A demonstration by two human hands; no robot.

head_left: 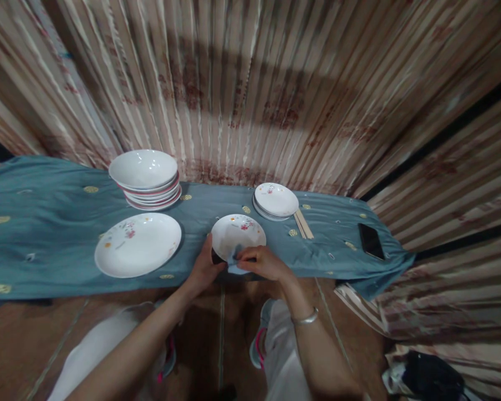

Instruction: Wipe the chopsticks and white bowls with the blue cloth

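Observation:
Near the front edge of the cloth-covered table, a white plate with small painted flowers [239, 233] lies between my hands. My left hand [203, 268] grips its left rim, thumb and fingers closed around the edge. In the fingers of my right hand [265, 262] is a light blue cloth [236, 267], pressed against the plate's near rim. Part of the cloth is hidden under those fingers. Left of my hands lies a large oval flowered plate [140, 248].
Behind the oval plate stands a stack of white bowls and plates [144, 170]. Several small plates [276, 199] are stacked at the back right, beside wooden chopsticks [304, 224]. A black phone [371, 241] lies near the right end of the blue tablecloth [58, 239]. Pleated curtains [234, 83] hang behind.

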